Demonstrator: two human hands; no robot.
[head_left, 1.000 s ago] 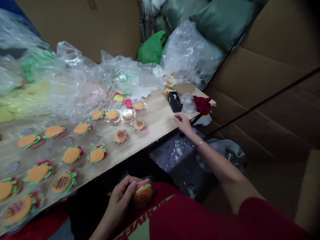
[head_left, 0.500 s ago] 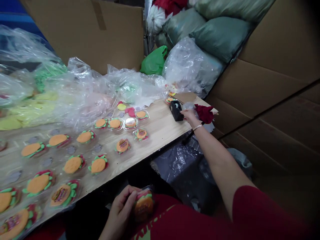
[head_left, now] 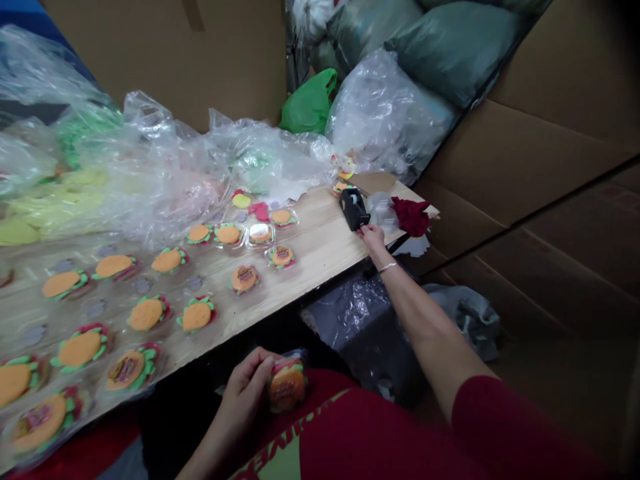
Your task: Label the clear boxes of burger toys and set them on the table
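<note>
My left hand (head_left: 246, 388) is closed round a small clear plastic case with an orange felt burger (head_left: 286, 385) inside, held in my lap below the table edge. My right hand (head_left: 373, 237) reaches far across the wooden table (head_left: 320, 250) and its fingertips pinch at the near end of a black tape dispenser (head_left: 353, 207). Whether tape sits between the fingers is too small to tell. A dark red cloth (head_left: 411, 215) and a crumpled clear wrapper (head_left: 381, 210) lie just right of the dispenser.
Several orange felt burgers with green and red trim (head_left: 145, 313) lie in rows on the table, some in clear cases (head_left: 260, 233). Clear plastic bags (head_left: 150, 173) pile along the back. Cardboard walls (head_left: 540, 133), a green bag (head_left: 309, 100) and stuffed sacks surround the table.
My right hand went from the table edge out to the tape dispenser, then drew back a little to its near end. The left hand has kept the cased burger in my lap.
</note>
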